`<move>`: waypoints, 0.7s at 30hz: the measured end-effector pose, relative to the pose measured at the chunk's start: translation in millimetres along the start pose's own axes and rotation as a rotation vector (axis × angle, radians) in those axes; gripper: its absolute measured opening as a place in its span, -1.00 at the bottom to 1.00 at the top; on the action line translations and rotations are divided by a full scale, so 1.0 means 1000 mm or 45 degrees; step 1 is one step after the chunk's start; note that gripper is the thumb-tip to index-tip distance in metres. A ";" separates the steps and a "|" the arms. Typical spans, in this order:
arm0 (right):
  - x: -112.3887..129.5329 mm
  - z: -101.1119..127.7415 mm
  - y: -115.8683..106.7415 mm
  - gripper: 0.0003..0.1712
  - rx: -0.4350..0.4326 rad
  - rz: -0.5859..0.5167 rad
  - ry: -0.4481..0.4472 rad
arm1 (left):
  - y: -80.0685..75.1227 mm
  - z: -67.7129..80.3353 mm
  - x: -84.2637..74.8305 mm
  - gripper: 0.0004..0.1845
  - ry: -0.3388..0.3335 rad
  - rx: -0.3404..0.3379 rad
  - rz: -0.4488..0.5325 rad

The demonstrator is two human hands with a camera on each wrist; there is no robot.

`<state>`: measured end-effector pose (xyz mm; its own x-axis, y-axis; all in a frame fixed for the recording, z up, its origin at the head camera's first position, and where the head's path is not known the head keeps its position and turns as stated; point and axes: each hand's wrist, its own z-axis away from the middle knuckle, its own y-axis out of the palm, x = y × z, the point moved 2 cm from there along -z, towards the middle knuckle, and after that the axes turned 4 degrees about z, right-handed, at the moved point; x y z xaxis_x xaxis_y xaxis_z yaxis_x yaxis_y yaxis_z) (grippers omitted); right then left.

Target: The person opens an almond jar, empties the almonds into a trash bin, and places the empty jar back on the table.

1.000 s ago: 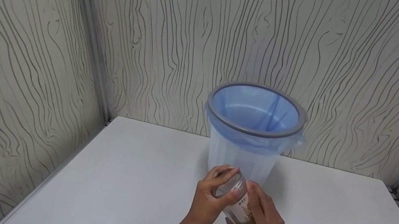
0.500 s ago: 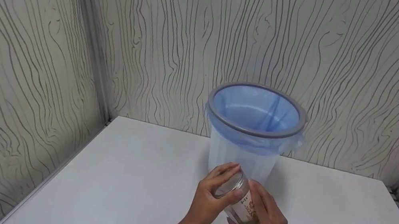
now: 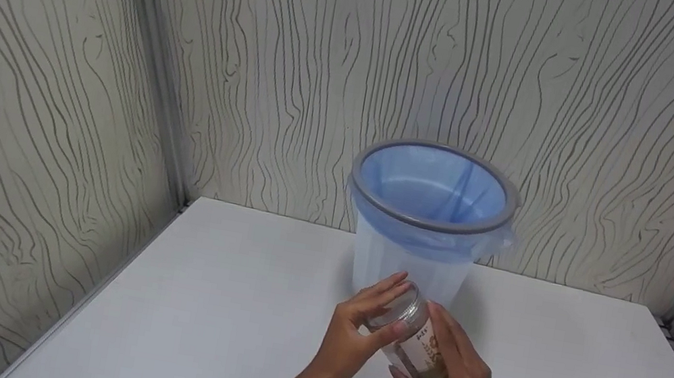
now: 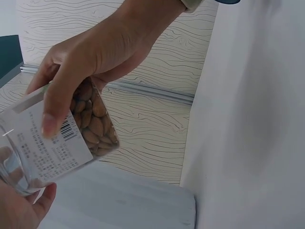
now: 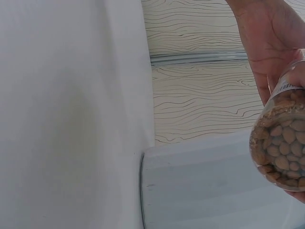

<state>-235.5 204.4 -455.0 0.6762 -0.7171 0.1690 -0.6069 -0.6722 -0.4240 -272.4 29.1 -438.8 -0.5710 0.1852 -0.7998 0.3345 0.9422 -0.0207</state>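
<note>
A clear jar of almonds (image 3: 413, 349), with a white printed label, is held tilted above the table, its clear ridged end toward the upper left. My left hand (image 3: 356, 322) grips that clear end, thumb on the near side and fingers over the far side. My right hand (image 3: 459, 377) holds the jar's body near its base, between thumb and fingers. In the left wrist view, almonds (image 4: 95, 121) fill the base end beside a barcode, under my right hand (image 4: 95, 55). In the right wrist view the jar's almond-filled base (image 5: 283, 148) faces the camera.
A white trash bin (image 3: 412, 270) with a grey rim and a blue liner bag (image 3: 427, 163) stands on the white table (image 3: 208, 304), just beyond my hands. Wood-grain panels (image 3: 301, 73) wall the table at the back and both sides.
The jar and my right hand have shifted slightly to the right. My left fingers have lifted a little and lie straighter along the clear end. The bin has stayed put.
</note>
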 end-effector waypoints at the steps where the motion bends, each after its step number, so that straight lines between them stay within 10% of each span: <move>1: 0.000 0.000 0.000 0.22 0.001 -0.006 0.010 | 0.000 0.000 0.000 -0.49 -0.002 0.011 0.004; 21: -0.003 -0.001 -0.003 0.28 -0.012 -0.047 0.051 | -0.003 -0.001 0.005 -0.44 0.018 0.121 0.061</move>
<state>-236.2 207.8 -453.4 0.6809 -0.6987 0.2197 -0.5862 -0.6997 -0.4084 -276.6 27.4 -442.3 -0.5632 0.2338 -0.7925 0.4310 0.9015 -0.0404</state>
